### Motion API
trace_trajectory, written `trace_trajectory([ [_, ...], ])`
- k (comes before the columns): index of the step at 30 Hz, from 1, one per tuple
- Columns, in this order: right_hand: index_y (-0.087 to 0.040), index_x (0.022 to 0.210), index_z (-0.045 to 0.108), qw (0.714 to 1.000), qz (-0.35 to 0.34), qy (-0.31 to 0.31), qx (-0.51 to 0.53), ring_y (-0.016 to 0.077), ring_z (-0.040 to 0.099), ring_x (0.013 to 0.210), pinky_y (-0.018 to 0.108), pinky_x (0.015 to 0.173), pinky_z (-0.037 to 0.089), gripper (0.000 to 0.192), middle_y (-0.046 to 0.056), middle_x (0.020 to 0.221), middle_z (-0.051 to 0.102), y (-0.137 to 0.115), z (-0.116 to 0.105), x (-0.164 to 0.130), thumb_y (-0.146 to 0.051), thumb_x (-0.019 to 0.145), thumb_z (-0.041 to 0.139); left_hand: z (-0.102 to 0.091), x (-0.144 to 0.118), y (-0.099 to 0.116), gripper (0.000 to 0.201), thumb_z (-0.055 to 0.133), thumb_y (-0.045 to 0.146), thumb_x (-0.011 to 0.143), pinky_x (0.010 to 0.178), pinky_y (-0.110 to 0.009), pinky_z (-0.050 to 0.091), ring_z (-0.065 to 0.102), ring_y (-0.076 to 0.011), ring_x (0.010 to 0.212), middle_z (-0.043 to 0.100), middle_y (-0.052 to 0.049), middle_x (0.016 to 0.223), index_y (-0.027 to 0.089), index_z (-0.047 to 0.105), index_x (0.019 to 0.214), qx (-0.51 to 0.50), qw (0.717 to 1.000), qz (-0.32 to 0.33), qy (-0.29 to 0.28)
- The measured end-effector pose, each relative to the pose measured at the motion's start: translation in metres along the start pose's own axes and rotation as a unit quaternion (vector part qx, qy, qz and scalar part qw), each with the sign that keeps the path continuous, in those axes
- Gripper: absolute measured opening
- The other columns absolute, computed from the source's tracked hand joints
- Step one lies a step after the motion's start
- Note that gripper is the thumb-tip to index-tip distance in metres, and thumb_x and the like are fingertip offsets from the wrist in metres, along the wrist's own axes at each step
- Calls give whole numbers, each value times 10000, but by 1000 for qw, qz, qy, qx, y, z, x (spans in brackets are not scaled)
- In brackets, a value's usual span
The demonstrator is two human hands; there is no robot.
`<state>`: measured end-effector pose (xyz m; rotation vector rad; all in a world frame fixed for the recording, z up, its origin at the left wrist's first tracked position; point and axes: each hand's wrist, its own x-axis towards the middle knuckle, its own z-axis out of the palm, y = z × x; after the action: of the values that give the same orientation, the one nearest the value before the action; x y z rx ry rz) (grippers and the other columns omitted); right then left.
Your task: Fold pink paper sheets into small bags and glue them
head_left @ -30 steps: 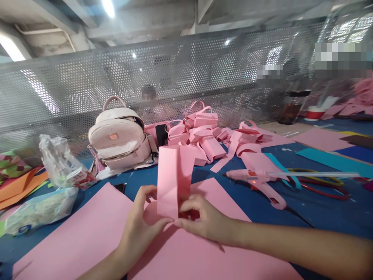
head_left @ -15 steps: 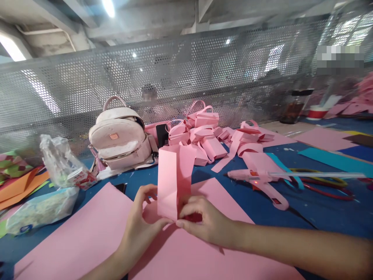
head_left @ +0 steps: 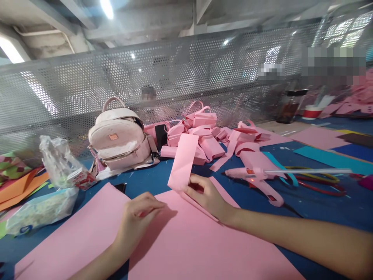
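My right hand grips a folded pink paper piece at its lower end, thumb in front. The piece stands tilted, its broad face towards me, and a narrow flap runs down below the hand. To the left, my left hand hovers apart from the piece with thumb and fingertips pinched together; nothing shows between them. Beneath both hands lies a large pink paper sheet, with a second pink sheet on the left. A pink glue gun with a lit red light and a clear glue stick rests right of my right hand.
Behind the hands are a pale pink backpack, a black phone and a heap of pink paper bags. Plastic bags lie left. Scissors and a turquoise strip lie right. A perforated metal screen stands behind.
My left hand has let go of the pink paper piece and drawn in its fingers. My right hand has lifted and turned the piece, so its broad face now leans right.
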<state>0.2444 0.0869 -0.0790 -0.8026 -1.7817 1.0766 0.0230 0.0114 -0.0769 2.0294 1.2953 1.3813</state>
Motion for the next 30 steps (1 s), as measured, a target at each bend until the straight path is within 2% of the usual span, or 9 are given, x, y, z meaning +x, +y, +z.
trace_trajectory([
  [2, -179, 903, 704, 1000, 2, -2, 3, 230, 603, 838, 308, 727, 488, 312, 42, 800, 659, 3, 1, 0, -482, 921, 629, 2, -1, 4, 172, 702, 295, 921, 581, -246, 498, 679, -155, 634, 715, -22, 693, 246, 792, 783, 30, 998, 50, -28],
  [5, -180, 904, 706, 1000, 4, -11, 3, 231, 609, 840, 314, 739, 497, 309, 46, 816, 669, 5, 3, -2, -481, 918, 637, 6, -3, 9, 350, 685, 443, 924, 551, -255, 455, 637, -149, 571, 678, -18, 604, 222, 738, 658, 103, 987, 116, -45],
  [7, -179, 890, 704, 1000, 5, -11, 3, 230, 611, 837, 318, 745, 499, 309, 45, 820, 673, 5, 3, -2, -481, 912, 645, 6, -5, 10, 444, 675, 522, 905, 529, -258, 420, 605, -140, 525, 648, -7, 554, 207, 690, 593, 129, 983, 121, -42],
  [9, -180, 870, 700, 1000, 5, -10, 3, 230, 612, 839, 318, 750, 500, 311, 41, 809, 671, 4, 3, -2, -484, 908, 650, 5, -5, 10, 441, 713, 526, 874, 536, -257, 428, 610, -140, 517, 655, 1, 543, 204, 674, 576, 122, 988, 84, -41],
  [12, -179, 855, 697, 1000, 4, -7, 4, 230, 614, 846, 315, 754, 499, 319, 39, 803, 672, 3, 3, -1, -489, 910, 647, 4, -5, 10, 246, 752, 370, 867, 629, -266, 519, 701, -172, 635, 759, -8, 662, 232, 745, 663, 54, 996, -28, -58],
  [14, -178, 871, 701, 1000, 4, -5, 7, 229, 616, 851, 313, 755, 499, 323, 42, 824, 681, 4, 3, -1, -492, 916, 641, 5, -3, 10, 139, 717, 262, 863, 723, -292, 572, 749, -203, 762, 812, -18, 787, 260, 797, 751, -1, 990, -113, -80],
  [17, -177, 875, 705, 1000, 4, -4, 14, 228, 621, 854, 311, 755, 499, 334, 46, 841, 691, 4, 2, -2, -502, 916, 643, 8, 0, 12, 146, 676, 202, 833, 814, -341, 613, 772, -231, 847, 830, -47, 913, 242, 817, 835, -95, 970, -199, -103],
  [20, -177, 821, 692, 1000, 0, -6, 18, 230, 624, 853, 315, 760, 501, 346, 42, 805, 682, 4, 2, -2, -508, 913, 645, 12, 1, 12, 121, 713, 228, 809, 804, -359, 635, 771, -233, 825, 824, -91, 954, 188, 806, 876, -163, 959, -209, -104],
  [30, -185, 771, 657, 1000, 6, -11, 16, 230, 622, 856, 321, 763, 504, 336, 33, 768, 665, 6, 2, -2, -487, 916, 638, 12, 1, 9, 57, 763, 216, 789, 790, -336, 602, 750, -224, 830, 810, -75, 915, 212, 803, 831, -140, 965, -201, -90],
])
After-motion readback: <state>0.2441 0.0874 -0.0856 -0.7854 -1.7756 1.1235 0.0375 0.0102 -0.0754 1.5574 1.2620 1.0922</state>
